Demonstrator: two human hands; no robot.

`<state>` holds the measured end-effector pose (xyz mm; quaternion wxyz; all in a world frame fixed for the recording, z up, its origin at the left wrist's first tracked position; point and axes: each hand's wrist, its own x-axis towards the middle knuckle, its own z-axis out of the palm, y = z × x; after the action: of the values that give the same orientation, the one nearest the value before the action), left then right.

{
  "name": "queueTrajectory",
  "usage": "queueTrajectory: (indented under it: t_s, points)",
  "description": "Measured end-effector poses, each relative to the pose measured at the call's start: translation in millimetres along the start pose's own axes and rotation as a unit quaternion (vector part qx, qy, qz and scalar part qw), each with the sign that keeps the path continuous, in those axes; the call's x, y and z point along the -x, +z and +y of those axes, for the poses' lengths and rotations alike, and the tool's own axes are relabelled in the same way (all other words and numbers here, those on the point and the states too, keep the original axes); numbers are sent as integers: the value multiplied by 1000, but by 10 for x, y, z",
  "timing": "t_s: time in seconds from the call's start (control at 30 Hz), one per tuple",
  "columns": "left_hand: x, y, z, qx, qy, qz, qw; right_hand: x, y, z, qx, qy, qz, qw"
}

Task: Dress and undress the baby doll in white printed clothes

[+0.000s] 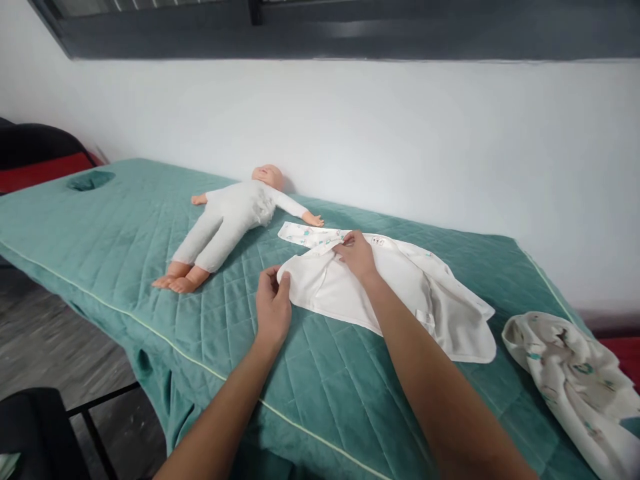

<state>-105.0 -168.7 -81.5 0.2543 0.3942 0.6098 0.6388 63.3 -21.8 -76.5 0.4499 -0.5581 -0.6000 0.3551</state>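
Note:
A white baby shirt (345, 293) with a small coloured print lies spread open on the green quilted cover, its plain inner side mostly up. My left hand (274, 300) pinches the shirt's near left corner between thumb and fingers. Further along the same edge, my right hand (356, 255) is closed on the cloth near the collar, where a small label shows. One printed sleeve (305, 235) stretches out to the left. Just beyond it, a baby doll (230, 210) with a white cloth body lies on its back, one hand close to the sleeve.
A crumpled printed white cloth (575, 387) lies at the right end of the green-covered bed (200, 340). The white wall (350, 133) runs along the far side. A hole (91, 180) shows at the bed's left end. Dark chairs (37, 433) stand near the left.

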Motion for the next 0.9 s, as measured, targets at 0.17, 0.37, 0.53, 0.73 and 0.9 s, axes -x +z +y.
queueTrajectory:
  t_s: [0.17, 0.37, 0.53, 0.73, 0.9]
  points:
    - [-1, 1, -32, -13, 7, 23, 1000, -87, 50, 15, -8, -4, 16, 1000]
    - [40, -12, -89, -173, 178, 58, 967, -105, 40, 60, 37, -111, -11, 993]
    - [94, 69, -76, -276, 319, -80, 903, -63, 78, 105, 118, -140, 12, 983]
    - [63, 145, -132, -349, 284, -148, 880, -13, 27, 78, 172, -171, 34, 969]
    - [75, 120, -148, -341, 247, -149, 894, 13, 21, 73, 237, -206, -26, 949]
